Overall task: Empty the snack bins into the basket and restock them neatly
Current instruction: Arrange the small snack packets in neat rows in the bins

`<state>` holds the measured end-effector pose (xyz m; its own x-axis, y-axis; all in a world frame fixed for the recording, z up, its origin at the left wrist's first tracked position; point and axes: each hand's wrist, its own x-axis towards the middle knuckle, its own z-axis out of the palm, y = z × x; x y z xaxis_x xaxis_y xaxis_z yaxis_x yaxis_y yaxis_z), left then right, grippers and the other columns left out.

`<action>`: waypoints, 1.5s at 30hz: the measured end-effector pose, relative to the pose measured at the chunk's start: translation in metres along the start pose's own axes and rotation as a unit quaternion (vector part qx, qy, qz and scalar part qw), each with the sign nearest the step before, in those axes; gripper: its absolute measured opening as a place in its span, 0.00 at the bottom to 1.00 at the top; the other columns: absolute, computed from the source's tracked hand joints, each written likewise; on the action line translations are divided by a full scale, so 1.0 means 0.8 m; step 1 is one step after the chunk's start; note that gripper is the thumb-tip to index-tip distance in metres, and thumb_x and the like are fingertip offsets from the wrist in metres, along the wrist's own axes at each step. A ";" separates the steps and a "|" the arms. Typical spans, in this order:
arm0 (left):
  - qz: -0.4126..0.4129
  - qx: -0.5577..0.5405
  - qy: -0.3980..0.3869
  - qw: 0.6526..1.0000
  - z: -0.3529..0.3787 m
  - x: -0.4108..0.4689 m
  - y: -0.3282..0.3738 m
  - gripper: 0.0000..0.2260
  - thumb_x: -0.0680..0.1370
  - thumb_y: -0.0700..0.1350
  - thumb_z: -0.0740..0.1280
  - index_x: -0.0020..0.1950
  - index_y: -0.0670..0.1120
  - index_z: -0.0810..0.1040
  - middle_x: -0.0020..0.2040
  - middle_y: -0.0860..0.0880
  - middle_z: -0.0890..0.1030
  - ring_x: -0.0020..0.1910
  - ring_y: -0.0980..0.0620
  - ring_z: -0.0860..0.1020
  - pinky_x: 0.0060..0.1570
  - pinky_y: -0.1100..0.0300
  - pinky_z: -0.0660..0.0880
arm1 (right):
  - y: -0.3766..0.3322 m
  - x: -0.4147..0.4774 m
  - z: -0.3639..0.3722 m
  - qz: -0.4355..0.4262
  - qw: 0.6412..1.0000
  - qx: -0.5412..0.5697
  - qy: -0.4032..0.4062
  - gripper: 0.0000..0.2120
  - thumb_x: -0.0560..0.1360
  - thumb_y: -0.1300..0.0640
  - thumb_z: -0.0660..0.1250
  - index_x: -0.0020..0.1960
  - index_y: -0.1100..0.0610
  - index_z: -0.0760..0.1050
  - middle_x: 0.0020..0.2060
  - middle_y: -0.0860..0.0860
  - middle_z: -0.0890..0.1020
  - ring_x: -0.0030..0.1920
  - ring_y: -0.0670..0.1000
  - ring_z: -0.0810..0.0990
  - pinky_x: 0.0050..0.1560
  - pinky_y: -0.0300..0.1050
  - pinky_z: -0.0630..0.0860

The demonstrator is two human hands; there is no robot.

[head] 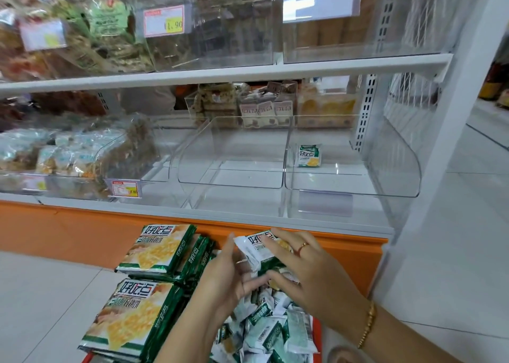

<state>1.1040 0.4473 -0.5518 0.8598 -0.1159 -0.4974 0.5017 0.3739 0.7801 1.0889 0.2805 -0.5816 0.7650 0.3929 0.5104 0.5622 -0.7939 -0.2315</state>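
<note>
Both hands hold a small stack of green-and-white snack packets (pixel 259 248) above the orange basket (pixel 316 332). My left hand (pixel 228 277) grips the stack from the left and my right hand (pixel 305 269) covers it from the right, fingers curled round it. Below them the basket holds several loose small packets (pixel 264 332) and two piles of large green cracker packs (pixel 157 249). On the lower shelf, the right clear bin (pixel 355 186) holds one small packet (pixel 309 156) standing upright. The middle clear bin (pixel 231 180) has nothing in it.
Left bins on the lower shelf hold bagged snacks (pixel 68 153), with a price tag (pixel 125 188) on the front. The upper shelf carries more clear bins (pixel 209 31) and tags. An orange base panel (pixel 82 230) runs under the shelf. White floor tiles lie to the left and right.
</note>
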 end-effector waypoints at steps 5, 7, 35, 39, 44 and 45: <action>0.056 0.164 -0.083 0.981 0.001 -0.013 0.032 0.27 0.70 0.58 0.69 0.60 0.39 0.77 0.57 0.43 0.81 0.48 0.52 0.84 0.51 0.55 0.80 | -0.012 0.019 -0.031 0.035 0.996 0.079 0.015 0.22 0.81 0.42 0.50 0.71 0.46 0.68 0.66 0.42 0.71 0.62 0.37 0.66 0.57 0.29 0.67; 0.086 0.215 -0.093 0.968 0.005 -0.015 0.044 0.28 0.64 0.53 0.75 0.60 0.40 0.78 0.59 0.43 0.80 0.52 0.52 0.82 0.51 0.58 0.79 | -0.012 0.036 -0.059 0.077 0.986 0.146 0.005 0.17 0.80 0.46 0.57 0.67 0.43 0.72 0.61 0.37 0.72 0.56 0.32 0.69 0.52 0.24 0.65; 0.386 0.699 0.005 0.602 0.015 0.116 0.107 0.21 0.81 0.50 0.58 0.74 0.52 0.62 0.71 0.54 0.66 0.68 0.57 0.66 0.62 0.69 0.62 | 0.252 0.227 -0.036 0.402 0.902 0.034 -0.151 0.35 0.63 0.57 0.81 0.66 0.60 0.72 0.60 0.56 0.78 0.57 0.55 0.77 0.47 0.36 0.72; 0.402 0.697 0.007 0.593 0.013 0.122 0.106 0.20 0.82 0.50 0.57 0.74 0.54 0.61 0.71 0.55 0.65 0.67 0.58 0.67 0.61 0.69 0.63 | 0.266 0.247 -0.006 0.369 0.910 -0.022 -0.189 0.40 0.64 0.54 0.80 0.71 0.58 0.67 0.68 0.56 0.72 0.66 0.56 0.72 0.59 0.41 0.69; 0.408 0.692 0.000 0.596 0.013 0.122 0.108 0.20 0.82 0.50 0.57 0.74 0.54 0.61 0.71 0.56 0.66 0.66 0.59 0.67 0.61 0.69 0.64 | 0.274 0.261 0.007 0.389 0.911 -0.023 -0.134 0.36 0.61 0.58 0.81 0.63 0.61 0.67 0.59 0.61 0.73 0.50 0.56 0.73 0.49 0.43 0.71; 0.406 0.691 -0.001 0.598 0.014 0.122 0.108 0.20 0.82 0.50 0.57 0.74 0.53 0.61 0.71 0.55 0.66 0.66 0.59 0.68 0.61 0.69 0.64 | 0.276 0.262 0.008 0.402 0.907 -0.022 -0.123 0.39 0.60 0.58 0.82 0.63 0.62 0.65 0.59 0.62 0.72 0.51 0.58 0.74 0.52 0.45 0.73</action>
<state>1.2320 0.4581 -0.5289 0.8732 -0.4138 0.2574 -0.4822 -0.8101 0.3336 1.3755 0.1911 -0.5311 0.9723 -0.2334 -0.0098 -0.2167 -0.8855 -0.4110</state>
